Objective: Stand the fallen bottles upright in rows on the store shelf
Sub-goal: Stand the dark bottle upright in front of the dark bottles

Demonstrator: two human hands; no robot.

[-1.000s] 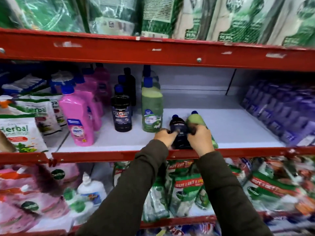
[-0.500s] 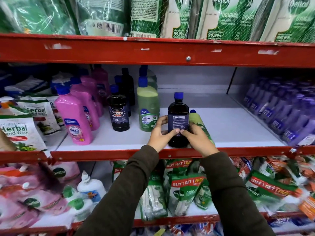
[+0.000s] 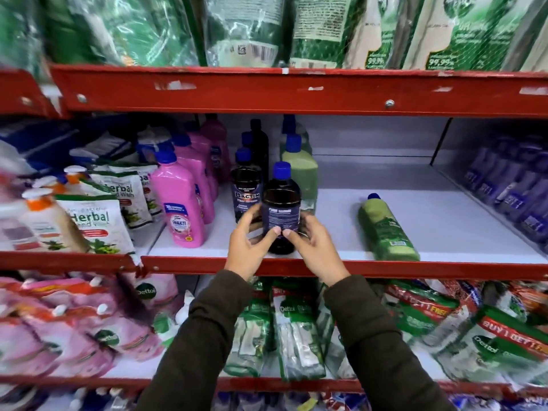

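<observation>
A dark bottle (image 3: 281, 200) with a blue cap stands upright near the front edge of the white shelf (image 3: 335, 215), its back label toward me. My left hand (image 3: 248, 247) and my right hand (image 3: 315, 247) hold its lower half from either side, thumbs on the label. Behind it stand another dark bottle (image 3: 245, 191) labelled Bactin and a green bottle (image 3: 301, 170), each heading a row. Pink bottles (image 3: 181, 203) stand in a row to the left. One green bottle (image 3: 385, 229) lies on its side to the right, cap pointing to the back.
Herbal hand-wash pouches (image 3: 98, 223) and pump bottles fill the left bay. Purple packs (image 3: 510, 188) line the right side. A red shelf lip (image 3: 415, 269) runs along the front, a red beam (image 3: 296, 90) overhead. Refill pouches crowd the shelf below.
The dark bottle went from lying flat to upright, then moved left in front of the dark and green rows. The fallen green bottle stayed where it lay.
</observation>
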